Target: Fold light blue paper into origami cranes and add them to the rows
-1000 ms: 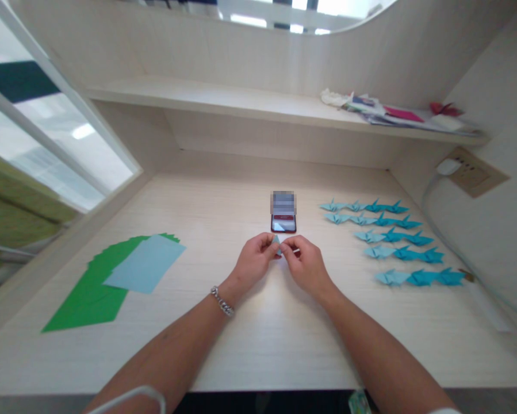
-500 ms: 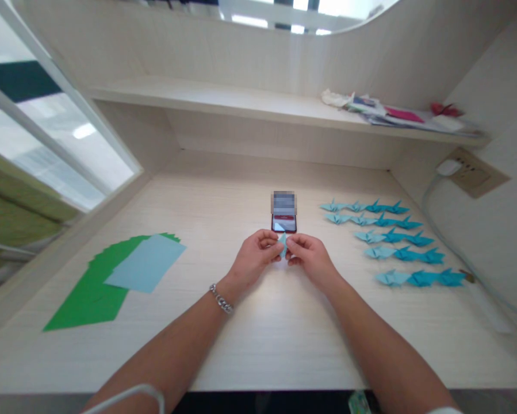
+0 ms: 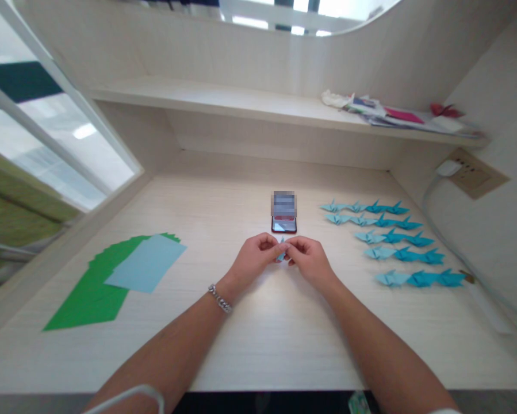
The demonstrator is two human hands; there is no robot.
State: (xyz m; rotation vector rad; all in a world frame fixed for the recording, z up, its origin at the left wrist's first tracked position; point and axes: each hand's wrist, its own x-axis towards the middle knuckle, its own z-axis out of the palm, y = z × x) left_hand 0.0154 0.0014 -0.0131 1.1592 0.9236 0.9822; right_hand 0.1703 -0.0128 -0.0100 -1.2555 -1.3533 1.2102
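Note:
A small folded piece of light blue paper [image 3: 283, 241] is pinched between my two hands at the middle of the desk, mostly covered by the fingers. My left hand [image 3: 259, 256], with a chain bracelet on its wrist, grips it from the left. From the other side my right hand [image 3: 310, 259] holds it, and the two thumbs meet over it. Just beyond the fingers lies a phone [image 3: 284, 223] with a lit screen. Over on the right, several folded paper cranes [image 3: 383, 237] in light and brighter blue stand in rows.
Left of my arms, a light blue sheet [image 3: 148, 264] lies on a fan of green paper sheets [image 3: 85, 305]. A shelf [image 3: 241, 104] spans the back, with papers [image 3: 396, 118] on its right end. A charger [image 3: 449, 167] and its cable [image 3: 439, 230] run along the right wall.
The thumbs have come together over the folded paper, and less of it shows. Both hands have shifted slightly towards me. The phone, sheets and cranes stay where they were.

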